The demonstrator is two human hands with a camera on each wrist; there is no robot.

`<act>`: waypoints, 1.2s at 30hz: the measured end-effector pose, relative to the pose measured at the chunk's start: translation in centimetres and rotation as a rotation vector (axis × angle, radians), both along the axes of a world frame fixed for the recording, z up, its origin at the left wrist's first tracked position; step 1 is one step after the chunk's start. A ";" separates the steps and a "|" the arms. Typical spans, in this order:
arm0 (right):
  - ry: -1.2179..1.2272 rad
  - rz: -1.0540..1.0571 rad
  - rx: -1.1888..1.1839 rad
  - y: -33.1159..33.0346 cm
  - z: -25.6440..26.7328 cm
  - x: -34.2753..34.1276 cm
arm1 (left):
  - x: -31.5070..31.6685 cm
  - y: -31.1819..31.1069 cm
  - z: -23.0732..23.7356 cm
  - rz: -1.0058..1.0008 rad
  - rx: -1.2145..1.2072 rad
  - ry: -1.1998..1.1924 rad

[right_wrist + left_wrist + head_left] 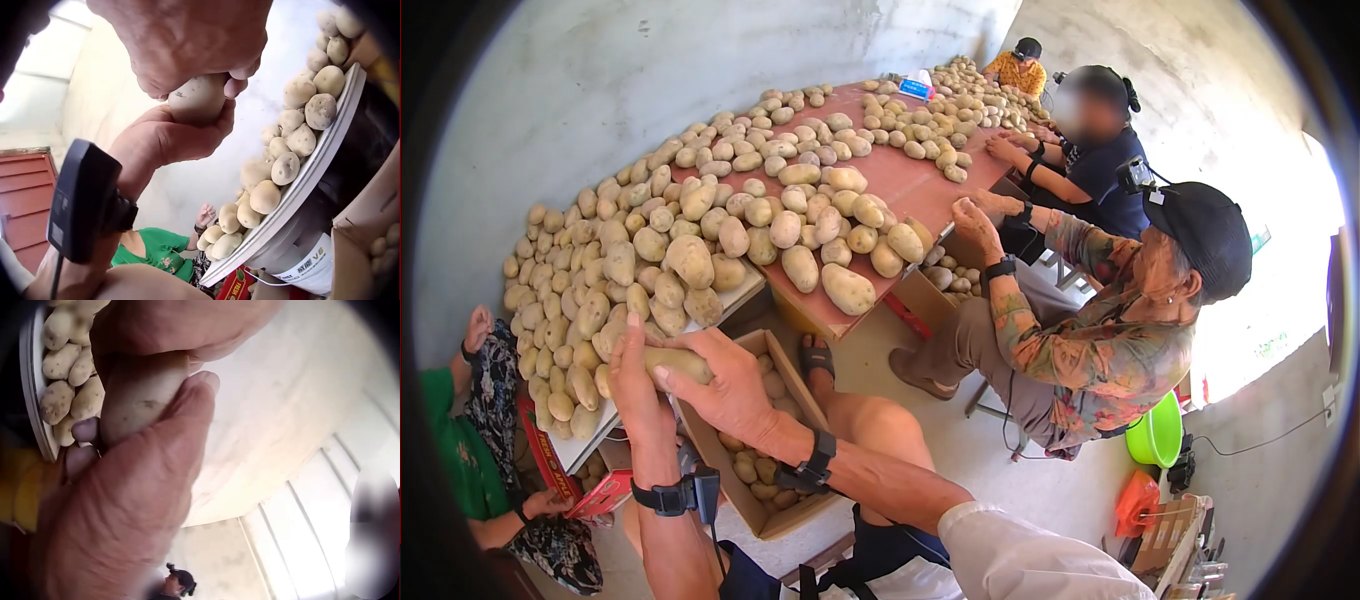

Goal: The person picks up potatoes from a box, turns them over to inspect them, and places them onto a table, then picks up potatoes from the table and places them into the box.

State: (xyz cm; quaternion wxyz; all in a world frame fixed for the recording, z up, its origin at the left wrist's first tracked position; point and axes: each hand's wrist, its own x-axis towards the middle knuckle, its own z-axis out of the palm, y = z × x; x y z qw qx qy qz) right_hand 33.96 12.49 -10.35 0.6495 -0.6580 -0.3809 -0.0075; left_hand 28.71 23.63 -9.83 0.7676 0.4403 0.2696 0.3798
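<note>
Between both hands is a long pale potato (680,362), held in front of the heaped pile. The left hand (638,385) cups it from the left side, and the right hand (735,385) grips it from the right. Seen from the left wrist, the potato (140,400) lies in the curl of the left hand (137,481), with the right hand (187,328) over its upper end. From the right wrist, the potato (199,100) shows between the right hand (194,44) above and the left hand (178,137) below.
Potatoes (690,262) are heaped along the wall on a table with a red top (910,190). A cardboard box (765,525) of potatoes stands below the hands. A person in a floral shirt (1090,330) sits at the right; a green sleeve (460,450) shows at the left.
</note>
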 end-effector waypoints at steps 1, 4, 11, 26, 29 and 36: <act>0.017 -0.012 0.059 0.0 0.1 0.0 | 0.0 -0.3 0.5 0.017 0.029 0.017; -0.066 -0.041 0.010 -0.2 0.4 0.3 | 0.2 -0.6 0.8 0.061 -0.004 0.033; -0.146 -0.039 -0.014 -0.5 0.1 0.3 | 0.1 0.5 -0.7 0.008 -0.147 -0.012; -0.074 -0.110 -0.096 -0.4 0.0 1.3 | 1.3 -1.5 -0.8 0.168 -0.134 -0.065; -0.014 -0.059 -0.008 0.4 -0.9 0.9 | 0.4 -1.5 0.5 0.165 -0.001 -0.046; 0.842 0.377 -0.106 -0.4 -0.3 1.5 | 0.0 -1.0 0.1 0.187 0.238 0.043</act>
